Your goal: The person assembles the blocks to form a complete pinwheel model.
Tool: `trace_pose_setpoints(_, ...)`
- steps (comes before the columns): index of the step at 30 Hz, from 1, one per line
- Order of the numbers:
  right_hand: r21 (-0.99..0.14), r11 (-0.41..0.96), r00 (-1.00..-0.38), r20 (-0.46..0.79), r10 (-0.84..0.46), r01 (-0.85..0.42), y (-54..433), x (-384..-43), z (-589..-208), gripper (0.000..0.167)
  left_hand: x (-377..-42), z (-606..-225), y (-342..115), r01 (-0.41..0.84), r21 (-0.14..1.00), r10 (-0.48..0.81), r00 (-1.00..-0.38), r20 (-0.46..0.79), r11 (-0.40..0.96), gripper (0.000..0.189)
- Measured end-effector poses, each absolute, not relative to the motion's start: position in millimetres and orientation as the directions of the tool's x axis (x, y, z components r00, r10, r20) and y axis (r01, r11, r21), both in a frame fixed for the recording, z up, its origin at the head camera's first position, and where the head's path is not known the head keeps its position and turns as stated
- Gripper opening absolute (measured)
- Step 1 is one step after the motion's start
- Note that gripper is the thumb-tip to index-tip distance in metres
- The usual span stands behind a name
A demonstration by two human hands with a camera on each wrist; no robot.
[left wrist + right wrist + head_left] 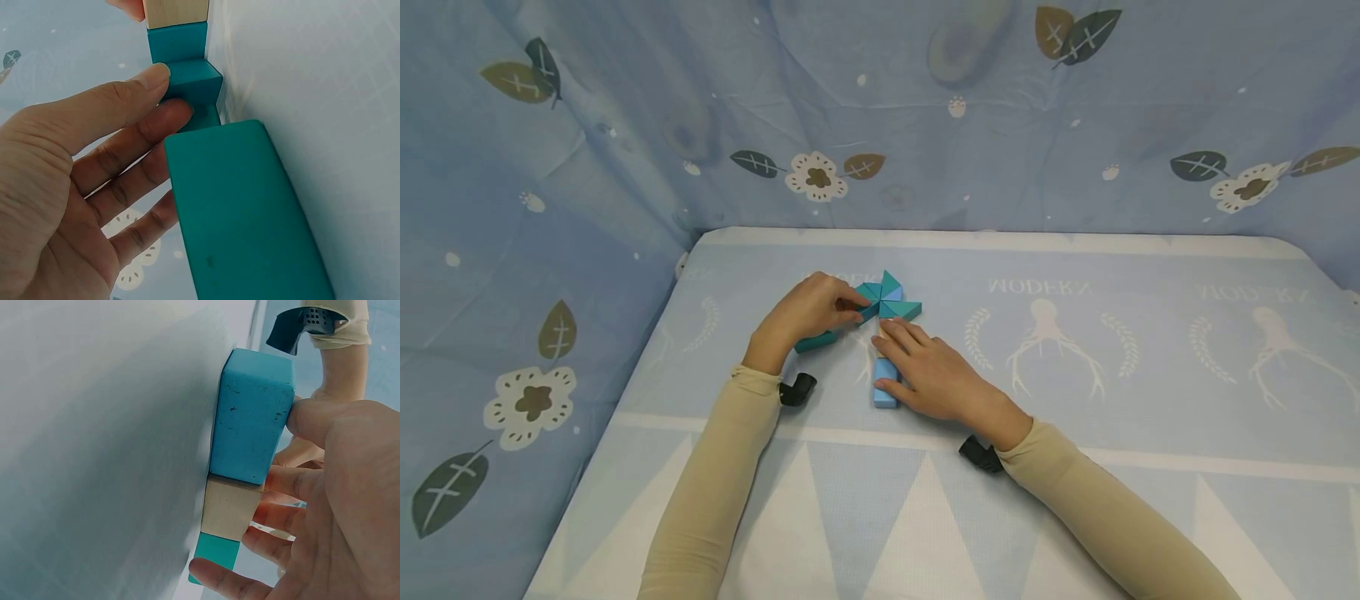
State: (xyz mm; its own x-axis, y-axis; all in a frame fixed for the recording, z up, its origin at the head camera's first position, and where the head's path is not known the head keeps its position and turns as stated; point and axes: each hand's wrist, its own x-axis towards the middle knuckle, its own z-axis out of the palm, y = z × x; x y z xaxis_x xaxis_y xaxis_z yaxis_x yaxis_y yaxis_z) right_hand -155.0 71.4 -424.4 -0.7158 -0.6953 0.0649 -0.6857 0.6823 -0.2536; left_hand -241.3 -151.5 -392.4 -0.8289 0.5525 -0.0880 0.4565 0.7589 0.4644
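Teal and blue triangular blocks [891, 287] form a pinwheel shape on the table. My left hand [812, 308] is at its left side, thumb and index finger pinching the edge of a teal triangular block [194, 78]. Below the pinwheel, a plain wooden block [231, 506] and a blue block [253, 415] line up in a column. My right hand [936, 375] rests along this column with fingers extended, its thumb against the blue block. A separate teal block [816, 342] lies under the left wrist, large in the left wrist view.
A patterned cloth [1120, 350] covers the table. Behind it and at the left hangs a blue curtain [895, 158] with leaves and flowers. Black wrist cameras [797, 389] sit on both wrists, close over the table.
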Motion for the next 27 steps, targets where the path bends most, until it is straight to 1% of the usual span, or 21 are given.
trace_pose_setpoints(9, -0.259, 0.688, -0.721, 0.05, -0.691, -0.678, 71, -155, -425, 0.062, -242, -394, -152, 0.455, 0.461, 0.548, -0.832, -0.085, 0.762, 0.029)
trace_pose_setpoints(14, -0.257, 0.688, -0.721, 0.052, -0.691, -0.678, 71, -155, -424, 0.062, -240, -388, -151, 0.465, 0.453, 0.555, -0.827, -0.083, 0.761, 0.034)
trace_pose_setpoints(20, -0.244, 0.695, -0.725, 0.055, -0.687, -0.677, 72, -154, -424, 0.062, -239, -379, -157, 0.501, 0.447, 0.568, -0.823, -0.019, 0.741, 0.033)
trace_pose_setpoints(27, -0.251, 0.686, -0.72, 0.067, -0.691, -0.683, 71, -155, -423, 0.062, -238, -370, -163, 0.511, 0.453, 0.561, -0.827, 0.028, 0.731, 0.032)
